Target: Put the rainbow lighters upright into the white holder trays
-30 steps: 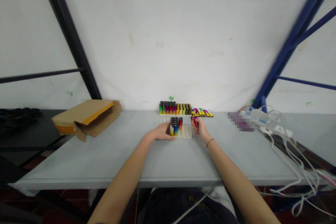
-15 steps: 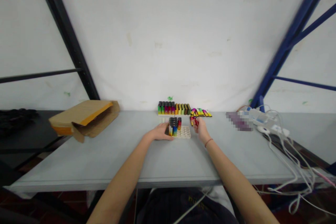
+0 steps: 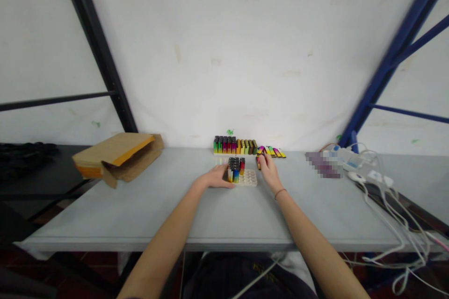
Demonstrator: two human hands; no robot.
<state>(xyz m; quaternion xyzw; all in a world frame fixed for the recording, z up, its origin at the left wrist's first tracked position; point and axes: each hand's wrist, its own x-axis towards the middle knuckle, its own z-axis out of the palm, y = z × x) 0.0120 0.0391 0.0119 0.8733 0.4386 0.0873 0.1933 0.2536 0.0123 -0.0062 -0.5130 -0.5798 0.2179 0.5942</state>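
My left hand wraps round the left end of a white tray with round holes. Several upright lighters with black tops fill the tray's left side, and a red lighter stands in its back row. Just right of the tray, my right hand is closed on another red lighter, partly hidden by the fingers. Behind that hand lie several loose lighters in yellow, purple and green.
A full rack of colourful lighters stands by the wall. On the left lies an open cardboard box. To the right are a blurred purple item, power strips and white cables. Metal posts flank the grey table.
My right hand has turned slightly, and the red lighter in it now looks more upright beside the tray. My left hand keeps its hold on the tray. The whole view has shifted slightly.
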